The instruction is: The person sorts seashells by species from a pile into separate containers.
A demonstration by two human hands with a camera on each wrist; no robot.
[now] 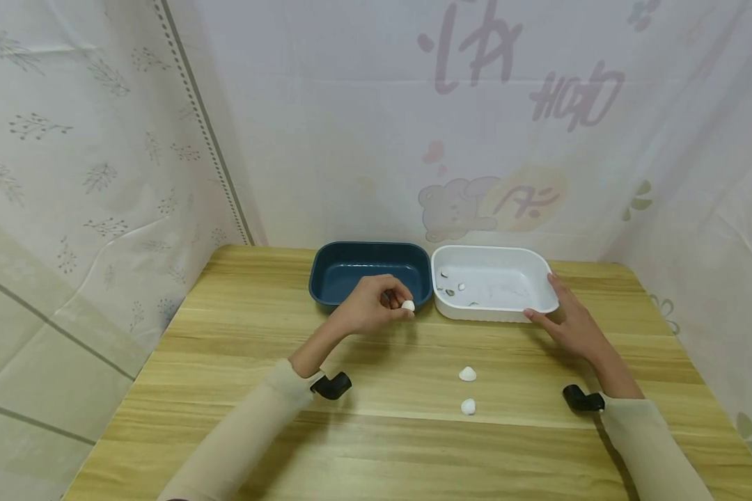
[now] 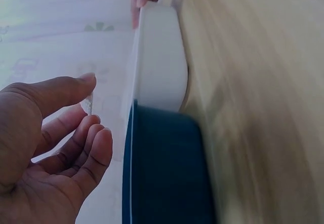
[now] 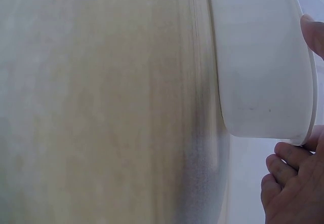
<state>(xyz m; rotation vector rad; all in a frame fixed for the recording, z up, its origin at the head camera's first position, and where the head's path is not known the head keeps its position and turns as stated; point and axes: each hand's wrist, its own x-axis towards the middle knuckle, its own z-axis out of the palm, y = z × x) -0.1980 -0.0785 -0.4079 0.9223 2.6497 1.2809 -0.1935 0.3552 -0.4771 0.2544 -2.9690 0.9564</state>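
Observation:
My left hand (image 1: 376, 304) pinches a small white seashell (image 1: 408, 305) between thumb and fingertips, at the front right corner of the dark blue basin (image 1: 326, 300). The same shell (image 2: 88, 104) shows edge-on in the left wrist view. A white basin (image 1: 495, 313) stands right beside the blue one, with several small shells (image 1: 449, 292) lying toward its left side. My right hand (image 1: 567, 316) grips its right front corner, thumb at the front rim and fingers at the right end. Two white shells (image 1: 468, 374) lie on the table in front of the white basin.
The wood-grain table (image 1: 388, 452) runs up to a printed cloth backdrop (image 1: 326, 139) behind the basins. Patterned cloth (image 1: 56, 209) also hangs along the left and right sides. A black wrist mount (image 1: 332, 386) sits on each forearm.

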